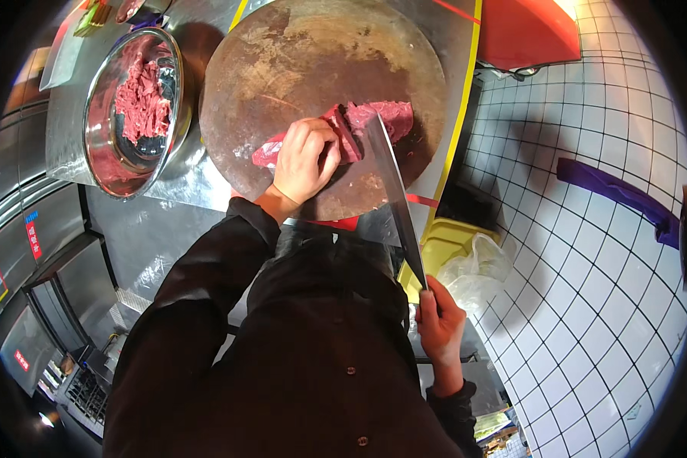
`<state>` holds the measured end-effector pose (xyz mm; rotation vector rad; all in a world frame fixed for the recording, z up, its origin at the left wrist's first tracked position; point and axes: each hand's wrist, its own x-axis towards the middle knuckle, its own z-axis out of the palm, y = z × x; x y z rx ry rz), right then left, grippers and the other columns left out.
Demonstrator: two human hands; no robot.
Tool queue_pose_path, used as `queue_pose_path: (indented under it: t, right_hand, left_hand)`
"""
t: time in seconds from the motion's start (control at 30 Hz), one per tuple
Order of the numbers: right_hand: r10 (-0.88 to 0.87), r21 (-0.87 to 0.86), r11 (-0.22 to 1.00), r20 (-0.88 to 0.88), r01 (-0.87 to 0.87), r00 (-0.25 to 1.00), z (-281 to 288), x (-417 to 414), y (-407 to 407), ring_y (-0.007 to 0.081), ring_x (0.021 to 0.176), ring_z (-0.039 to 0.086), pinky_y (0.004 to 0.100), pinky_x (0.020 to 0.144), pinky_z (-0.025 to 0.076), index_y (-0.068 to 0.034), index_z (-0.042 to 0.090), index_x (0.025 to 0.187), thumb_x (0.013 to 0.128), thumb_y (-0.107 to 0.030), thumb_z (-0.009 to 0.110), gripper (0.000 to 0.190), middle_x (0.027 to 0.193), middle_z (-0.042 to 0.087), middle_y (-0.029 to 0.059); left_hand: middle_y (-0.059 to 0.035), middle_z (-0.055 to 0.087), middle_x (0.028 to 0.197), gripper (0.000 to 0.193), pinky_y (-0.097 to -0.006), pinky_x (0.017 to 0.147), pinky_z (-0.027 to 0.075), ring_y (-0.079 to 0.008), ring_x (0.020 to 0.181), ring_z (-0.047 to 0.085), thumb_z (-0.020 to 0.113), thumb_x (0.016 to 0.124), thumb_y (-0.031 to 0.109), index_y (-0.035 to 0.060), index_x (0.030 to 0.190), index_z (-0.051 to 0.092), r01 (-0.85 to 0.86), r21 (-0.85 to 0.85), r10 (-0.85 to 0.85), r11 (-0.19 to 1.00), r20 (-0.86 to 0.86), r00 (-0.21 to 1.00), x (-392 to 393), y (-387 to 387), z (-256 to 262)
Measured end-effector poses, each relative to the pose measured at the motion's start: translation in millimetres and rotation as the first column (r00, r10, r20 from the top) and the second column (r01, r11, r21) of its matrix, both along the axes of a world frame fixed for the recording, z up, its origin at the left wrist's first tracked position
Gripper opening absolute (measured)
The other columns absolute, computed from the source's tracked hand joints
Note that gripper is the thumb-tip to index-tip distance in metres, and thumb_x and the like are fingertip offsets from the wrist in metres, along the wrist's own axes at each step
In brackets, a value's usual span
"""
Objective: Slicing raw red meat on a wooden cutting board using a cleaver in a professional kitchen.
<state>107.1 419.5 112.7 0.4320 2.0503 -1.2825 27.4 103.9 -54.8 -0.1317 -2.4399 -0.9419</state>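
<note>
My left hand (306, 160) presses with curled fingers on a block of raw red meat (343, 134), which lies on a round wooden chopping block (297, 63). In my right hand (443, 323) is the handle of a long-bladed knife (398, 206), its tip pointing away from me over the board. Just right of the block, cut raw meat (389, 117) lies behind the blade's tip; a narrow dark gap parts the two. The underside of the held block is hidden by my fingers.
Left of the board, a steel bowl (91, 131) holds sliced raw meat (143, 103). A yellow bin (441, 243) with a clear plastic bag (478, 269) stands low on the right. White tiled wall (584, 275) bounds the right side, with a purple cloth (618, 192) against it.
</note>
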Motion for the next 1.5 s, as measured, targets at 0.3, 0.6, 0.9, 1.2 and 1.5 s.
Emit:
queue_pose_path:
  t: [0.3,0.6,0.9,1.2,1.5]
  right_hand:
    - [0.347,0.150,0.937,-0.496,-0.315,0.796,-16,-22,-78,0.0271,0.079,0.073,0.0338,0.070,0.056,0.002,0.068,0.124,0.095,-0.014,0.074,0.034,0.094,0.073,0.0182]
    - [0.324,0.144,0.946,-0.497,-0.292,0.805,-20,-35,-81,0.0293,0.070,0.070,0.0364,0.063,0.054,0.000,0.068,0.125,0.093,-0.016,0.075,0.036,0.086,0.072,0.0167]
    - [0.309,0.109,0.947,-0.562,-0.301,0.768,-46,-61,-115,0.0321,0.073,0.071,0.0386,0.064,0.055,0.001,0.067,0.126,0.095,-0.018,0.074,0.037,0.087,0.072,0.0184]
    - [0.329,0.158,0.943,-0.555,-0.292,0.764,-57,-80,-130,0.0321,0.074,0.072,0.0382,0.065,0.056,0.000,0.070,0.121,0.096,-0.021,0.072,0.032,0.088,0.074,0.0175]
    - [0.049,-0.344,0.939,0.093,-0.014,0.994,-85,-170,-113,0.0069,0.045,0.047,0.0255,0.041,0.035,-0.006,0.071,0.110,0.106,-0.039,0.060,0.035,0.061,0.054,-0.0029]
  left_hand:
    - [-0.0163,0.063,0.111,0.038,-0.0483,0.090,0.048,-0.0395,0.104,0.060,0.077,0.073,0.017,0.0043,0.107,0.065,-0.055,-0.194,0.071,0.979,0.074,0.995,13,-3,-15]
    - [-0.0138,0.064,0.111,0.041,-0.0485,0.091,0.048,-0.0384,0.105,0.061,0.080,0.067,0.017,0.0066,0.104,0.066,-0.040,-0.191,0.056,0.981,0.077,0.995,10,-3,-17]
    - [-0.0142,0.065,0.111,0.043,-0.0476,0.091,0.049,-0.0354,0.102,0.063,0.081,0.066,0.020,0.0062,0.103,0.066,-0.026,-0.216,0.049,0.976,0.102,0.994,9,0,-18]
    - [-0.0139,0.067,0.107,0.039,-0.0446,0.088,0.051,-0.0323,0.103,0.065,0.082,0.072,0.026,0.0049,0.101,0.067,0.000,-0.176,0.009,0.984,0.053,0.999,2,2,0]
    - [-0.0050,0.067,0.099,0.027,-0.0377,0.078,0.052,-0.0250,0.096,0.068,0.077,0.070,0.003,0.0086,0.093,0.063,-0.052,-0.125,0.055,0.991,0.018,0.998,-8,3,7]
